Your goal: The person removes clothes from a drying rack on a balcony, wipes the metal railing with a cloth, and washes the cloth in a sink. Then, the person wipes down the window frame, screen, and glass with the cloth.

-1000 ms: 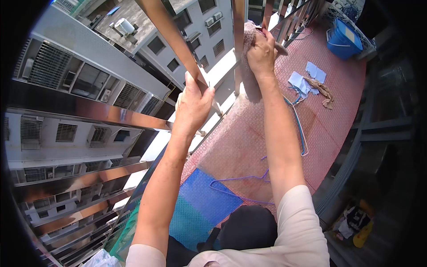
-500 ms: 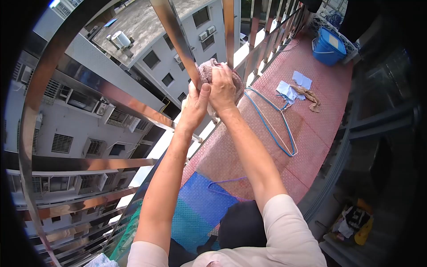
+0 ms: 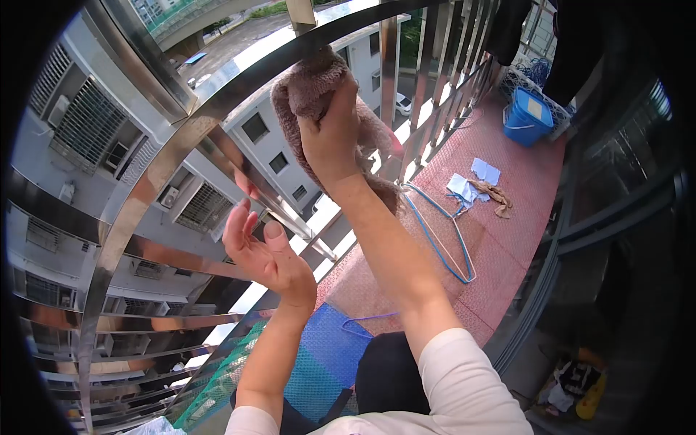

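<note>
The right hand (image 3: 332,141) has its grip closed around a bunched, brownish-pink cloth (image 3: 293,119), the fingers and thumb pressed into the fabric. The cloth is up at the curved top rail (image 3: 254,72) of a shiny metal railing; part of it bulges out to the left of the hand, and the rest hangs down to the right, past the wrist, in front of the upright bars. The left hand (image 3: 268,254) holds nothing: its grip is open, palm turned up and inward, fingers loosely curled and thumb standing apart from them. It is lower than the right hand and well apart from the cloth, in front of the railing bars; whether a fingertip meets the metal is hard to tell. To the right, on the reddish patterned floor (image 3: 500,254), lie a blue hanger and a white hanger (image 3: 464,257), one overlapping the other, their hook end beside some pale blue pieces (image 3: 464,187) and a crumpled brown cloth (image 3: 496,199). Farther off, a blue bucket (image 3: 528,119) sits beside a white wire basket (image 3: 562,123). Nearer the body, part of a purple hanger (image 3: 348,322) shows at a blue mat (image 3: 326,341), and green netting (image 3: 217,377) runs along the lower railing.
</note>
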### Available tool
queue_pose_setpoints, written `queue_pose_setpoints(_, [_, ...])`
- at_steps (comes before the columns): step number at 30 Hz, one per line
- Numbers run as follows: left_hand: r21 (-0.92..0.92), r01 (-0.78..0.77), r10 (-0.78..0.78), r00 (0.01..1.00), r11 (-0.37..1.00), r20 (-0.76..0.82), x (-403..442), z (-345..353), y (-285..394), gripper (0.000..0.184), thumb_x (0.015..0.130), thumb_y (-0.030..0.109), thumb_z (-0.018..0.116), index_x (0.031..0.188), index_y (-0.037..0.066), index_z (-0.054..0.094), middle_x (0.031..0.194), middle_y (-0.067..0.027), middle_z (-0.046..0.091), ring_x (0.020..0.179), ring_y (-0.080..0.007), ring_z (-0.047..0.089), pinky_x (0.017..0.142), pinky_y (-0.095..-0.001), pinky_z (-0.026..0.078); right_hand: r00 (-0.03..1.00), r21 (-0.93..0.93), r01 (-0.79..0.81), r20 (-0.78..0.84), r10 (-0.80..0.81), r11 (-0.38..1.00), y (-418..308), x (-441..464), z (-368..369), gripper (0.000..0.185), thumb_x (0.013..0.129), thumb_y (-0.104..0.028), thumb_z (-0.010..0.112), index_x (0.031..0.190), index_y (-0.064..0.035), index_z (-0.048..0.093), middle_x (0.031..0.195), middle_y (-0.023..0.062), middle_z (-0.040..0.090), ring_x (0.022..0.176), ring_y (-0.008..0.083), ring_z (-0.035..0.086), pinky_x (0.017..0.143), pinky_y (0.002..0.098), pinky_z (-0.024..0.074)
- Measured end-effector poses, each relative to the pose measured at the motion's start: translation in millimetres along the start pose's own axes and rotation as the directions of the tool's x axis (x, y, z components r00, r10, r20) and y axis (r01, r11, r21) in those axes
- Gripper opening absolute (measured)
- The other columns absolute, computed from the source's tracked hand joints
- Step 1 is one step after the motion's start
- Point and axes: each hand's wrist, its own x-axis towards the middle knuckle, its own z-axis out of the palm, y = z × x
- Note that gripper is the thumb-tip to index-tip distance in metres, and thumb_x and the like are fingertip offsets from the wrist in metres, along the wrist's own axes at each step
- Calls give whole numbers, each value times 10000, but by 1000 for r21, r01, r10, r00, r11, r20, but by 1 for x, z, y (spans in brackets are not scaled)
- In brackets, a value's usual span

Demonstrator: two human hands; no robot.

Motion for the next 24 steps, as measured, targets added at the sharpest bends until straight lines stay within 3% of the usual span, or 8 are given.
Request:
queue_pose_setpoints(4, [-276, 270, -232, 959, 922, 163, 58, 28, 5, 454, 904, 290, 616, 1194, 6, 414, 1066, -111, 589, 920, -141, 579, 880, -262, 418, 984, -200, -32, 168, 66, 979, 86, -95, -13, 549, 806, -124, 611, 1281, -10, 361, 1123, 231, 538, 1032, 420, 538, 911, 447, 417])
queue_pose_setpoints(5, [-373, 423, -365, 905, 826, 217, 69, 34, 11, 405, 874, 347, 646, 1062, 23, 493, 803, -46, 607, 638, -91, 564, 680, -200, 460, 954, -105, -108, 270, 133, 989, 86, -107, -30, 523, 810, -111, 621, 1272, -35, 387, 1123, 189, 562, 1044, 385, 555, 913, 420, 433])
queue_pose_setpoints(10, [-303, 480, -376, 861, 823, 343, 72, 21, -11, 281, 856, 306, 675, 877, 48, 566, 621, 9, 528, 472, -44, 453, 421, -166, 353, 932, -99, -199, 289, 220, 975, 89, -114, -47, 457, 822, -88, 625, 1235, -35, 436, 1155, 174, 563, 1077, 323, 565, 925, 383, 438])
queue_pose_setpoints(11, [-309, 498, -392, 852, 810, 347, 71, 19, -14, 278, 854, 299, 680, 875, 47, 564, 616, 9, 526, 471, -44, 453, 424, -166, 356, 675, -363, -506, 398, 621, 782, -23, -38, -63, 385, 835, -103, 622, 1187, -29, 485, 1139, 157, 578, 1089, 306, 558, 939, 366, 423])
queue_pose_setpoints(15, [-331, 500, -402, 857, 800, 323, 70, 20, -9, 274, 847, 286, 691, 827, 49, 555, 598, 9, 517, 463, -47, 451, 423, -166, 352, 982, -13, -46, -185, 43, 999, 15, 1, -40, 171, 823, -123, 528, 914, 18, 559, 888, 223, 589, 848, 343, 584, 827, 421, 455])
queue_pose_setpoints(18, [-322, 500, -410, 858, 804, 309, 67, 21, -7, 278, 851, 289, 688, 816, 47, 555, 616, 24, 502, 484, -38, 449, 428, -167, 348, 915, -503, -33, -363, -177, 863, 73, 66, -19, 364, 809, -134, 549, 1106, 56, 458, 1005, 259, 539, 952, 413, 536, 919, 460, 383])
queue_pose_setpoints(19, [-323, 498, -415, 861, 805, 292, 66, 23, -7, 277, 850, 291, 689, 824, 50, 555, 607, 17, 507, 473, -42, 448, 425, -166, 347, 995, -504, -78, -94, 36, 860, 79, 78, -24, 452, 812, -154, 559, 1177, 68, 412, 1050, 260, 535, 986, 429, 535, 931, 468, 378])
queue_pose_setpoints(24, [-306, 492, -425, 866, 815, 262, 64, 26, -9, 261, 862, 285, 677, 833, 61, 546, 597, 18, 503, 461, -42, 448, 415, -166, 347, 969, -259, -245, -98, 227, 934, 139, -19, -37, 547, 818, -159, 573, 1305, -60, 347, 1220, 265, 502, 1092, 419, 519, 930, 444, 406])
